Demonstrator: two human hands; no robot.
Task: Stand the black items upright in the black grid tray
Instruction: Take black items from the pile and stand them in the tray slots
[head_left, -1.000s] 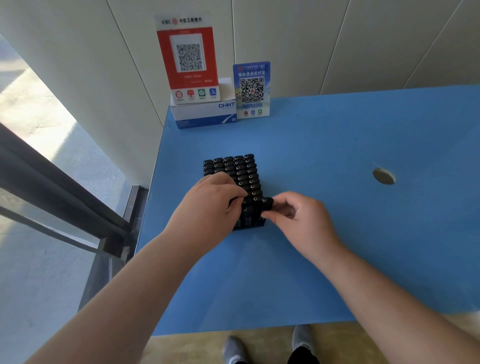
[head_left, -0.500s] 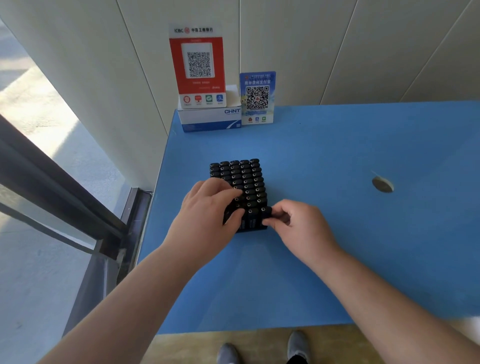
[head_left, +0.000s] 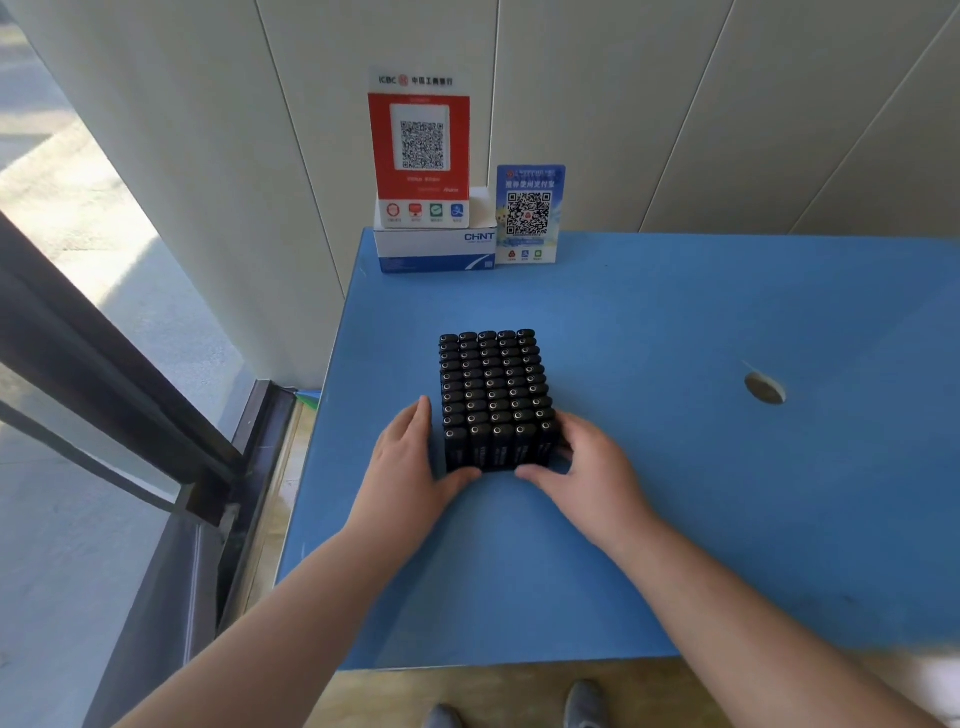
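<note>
Half a second ago your hands were on top of the near rows, the left over the items and the right pinching at the near right corner; now both have dropped to the sides of the black grid tray (head_left: 551, 457). The black items (head_left: 491, 387) stand upright in it, five across and packed row on row, with no empty cell that you can see, so the filling looks done. Your left hand (head_left: 410, 462) lies flat along the tray's left flank, fingers straight, thumb hooked across its near face. Your right hand (head_left: 584, 462) cups the tray's near right corner, fingers bent against it; whether they grip or only press is hard to tell, since the tips are hidden. Held so, you brace the block from both sides, probably to square or slide it. The tray sits on the blue surface (head_left: 675, 493), on the near side of the white box (head_left: 434, 249) at the wall.
</note>
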